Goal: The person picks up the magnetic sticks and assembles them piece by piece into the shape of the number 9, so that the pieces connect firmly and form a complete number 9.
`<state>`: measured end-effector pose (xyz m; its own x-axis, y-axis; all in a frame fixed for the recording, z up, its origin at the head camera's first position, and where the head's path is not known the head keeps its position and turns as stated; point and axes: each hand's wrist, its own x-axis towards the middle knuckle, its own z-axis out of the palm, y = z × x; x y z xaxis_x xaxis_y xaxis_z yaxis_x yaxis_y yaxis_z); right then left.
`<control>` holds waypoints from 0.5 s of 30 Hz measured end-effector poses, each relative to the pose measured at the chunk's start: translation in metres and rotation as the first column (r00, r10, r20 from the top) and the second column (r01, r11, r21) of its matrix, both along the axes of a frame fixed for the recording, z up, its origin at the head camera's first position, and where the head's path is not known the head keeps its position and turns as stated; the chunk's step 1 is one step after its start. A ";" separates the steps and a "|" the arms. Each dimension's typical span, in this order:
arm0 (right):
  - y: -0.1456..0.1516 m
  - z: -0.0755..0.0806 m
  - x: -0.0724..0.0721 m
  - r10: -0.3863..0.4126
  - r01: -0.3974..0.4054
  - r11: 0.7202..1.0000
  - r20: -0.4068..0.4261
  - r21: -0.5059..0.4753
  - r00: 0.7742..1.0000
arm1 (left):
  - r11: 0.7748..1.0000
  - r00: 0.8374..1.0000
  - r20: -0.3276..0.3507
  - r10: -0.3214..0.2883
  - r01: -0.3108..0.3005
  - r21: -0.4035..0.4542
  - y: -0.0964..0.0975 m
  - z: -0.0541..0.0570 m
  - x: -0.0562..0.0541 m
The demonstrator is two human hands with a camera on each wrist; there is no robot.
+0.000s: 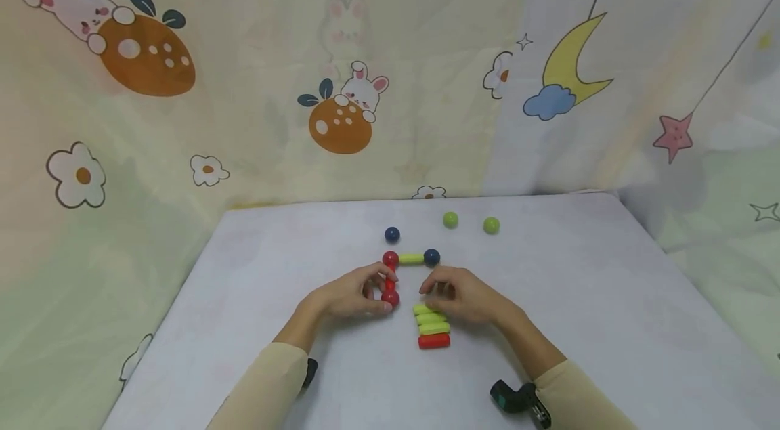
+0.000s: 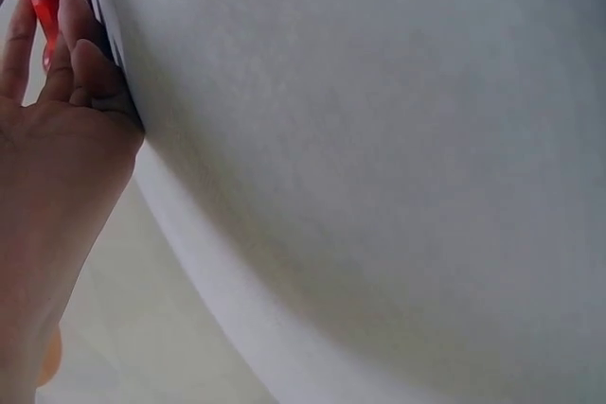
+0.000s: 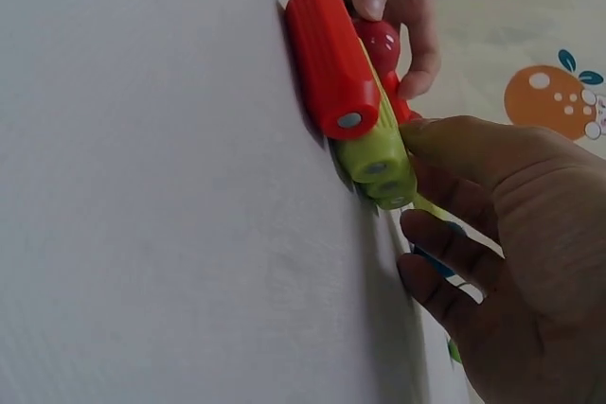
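A linked piece (image 1: 390,282) of balls and rods stands at the fingertips of a person's left hand (image 1: 353,292), which pinches its near end, thumb against the nearer red ball (image 1: 391,298) and a finger along the red rod running away from it. Just beyond that hand's fingers, a second red ball (image 1: 391,258) caps the rod; from there a yellow-green rod (image 1: 411,259) reaches across to a dark blue ball (image 1: 431,256), just past the fingers of the right hand (image 1: 466,296).

The right hand is loosely bent, its thumb and fingers apart, at the far end of a neat row of three yellow-green rods (image 1: 434,328); whether the thumb touches them cannot be told. A loose red rod (image 1: 434,342) lies at the row's near end, closest to the wearer and between the two forearms.

Farther out, beyond both hands, a lone blue ball (image 1: 392,235) sits past the linked piece, and two green balls (image 1: 450,219) rest ahead of the right hand. All lie on a white desk (image 1: 609,321). Beige sleeves (image 1: 265,386) cover both forearms; behind the desk hangs a cloth backdrop (image 1: 256,78) printed with rabbits, flowers and a moon.
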<state>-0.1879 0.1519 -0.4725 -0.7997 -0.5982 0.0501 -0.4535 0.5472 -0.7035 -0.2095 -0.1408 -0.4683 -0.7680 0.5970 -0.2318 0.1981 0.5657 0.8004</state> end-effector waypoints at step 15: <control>0.009 0.001 -0.004 -0.007 0.008 0.990 -0.004 0.138 1.000 | 1.000 0.999 0.047 0.010 -0.011 0.018 0.000 0.000 -0.005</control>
